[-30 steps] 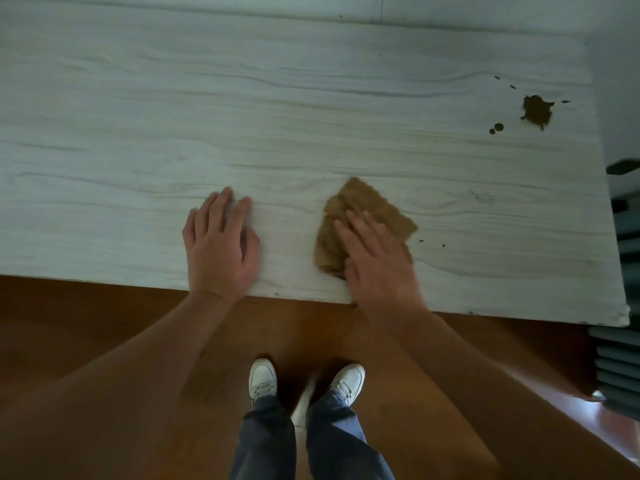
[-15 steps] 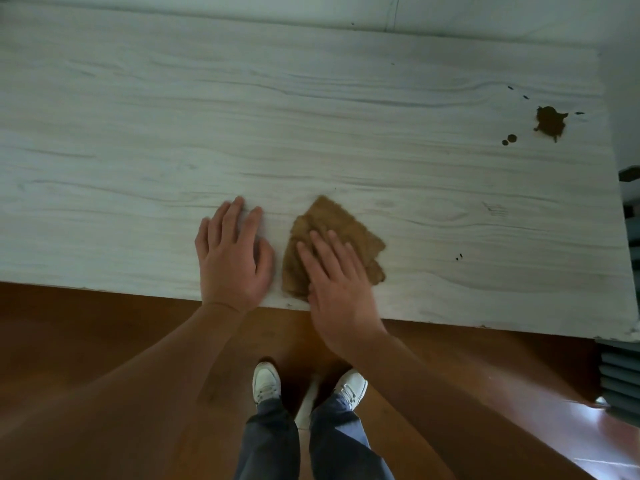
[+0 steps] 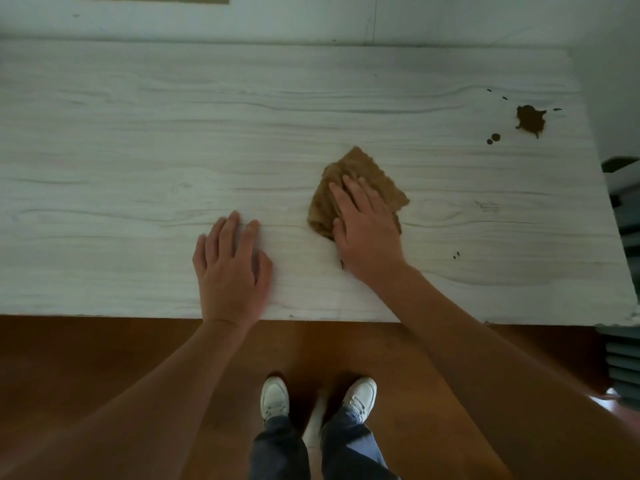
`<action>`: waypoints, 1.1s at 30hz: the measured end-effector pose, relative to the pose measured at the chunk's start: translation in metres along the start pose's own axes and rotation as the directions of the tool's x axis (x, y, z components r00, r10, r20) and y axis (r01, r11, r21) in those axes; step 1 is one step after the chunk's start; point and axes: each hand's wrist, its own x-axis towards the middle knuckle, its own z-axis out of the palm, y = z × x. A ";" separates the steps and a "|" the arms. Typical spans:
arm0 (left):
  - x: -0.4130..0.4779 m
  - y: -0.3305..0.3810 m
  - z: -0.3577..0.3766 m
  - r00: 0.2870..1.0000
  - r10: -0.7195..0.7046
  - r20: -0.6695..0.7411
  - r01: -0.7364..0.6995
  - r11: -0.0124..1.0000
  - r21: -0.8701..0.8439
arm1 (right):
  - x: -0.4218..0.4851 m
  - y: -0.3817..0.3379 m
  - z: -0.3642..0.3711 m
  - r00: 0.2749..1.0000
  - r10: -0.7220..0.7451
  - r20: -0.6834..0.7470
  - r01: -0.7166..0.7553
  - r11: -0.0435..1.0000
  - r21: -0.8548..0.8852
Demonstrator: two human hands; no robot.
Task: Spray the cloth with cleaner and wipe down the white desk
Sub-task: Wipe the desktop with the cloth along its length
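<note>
A person wipes the desk (image 3: 138, 133), right hand (image 3: 367, 230) spread flat on the cloth (image 3: 360, 174) near the front edge, left hand (image 3: 230, 271) flat beside it. Wiping is underway; the stain (image 3: 530, 120) at far right likely comes next.

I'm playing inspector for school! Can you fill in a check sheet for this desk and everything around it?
Surface: white desk; brown stain and drops at far right, dark specks nearer the front edge.
Job's things: brown cloth crumpled on desk; spray bottle not seen.
Clutter: nothing seen.
Hands: left hand flat on desk, open; right hand presses flat on cloth.
Cables: nothing seen.
Surroundings: wooden floor, white shoes, pale wall, grey slatted thing at right.
</note>
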 end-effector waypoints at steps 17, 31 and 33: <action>0.002 -0.005 -0.006 0.999 0.029 0.043 -0.025 0.995 -0.093 | -0.086 -0.012 0.006 0.956 -0.248 0.157 0.262 0.962 -0.081; 0.136 -0.018 0.006 0.997 0.010 0.071 -0.008 1.000 -0.028 | -0.027 0.008 -0.003 0.993 -0.117 0.012 0.116 0.992 0.055; 0.136 -0.018 0.006 0.998 0.008 0.067 -0.006 1.000 -0.025 | -0.010 0.011 -0.002 0.991 -0.137 -0.011 0.137 0.987 0.086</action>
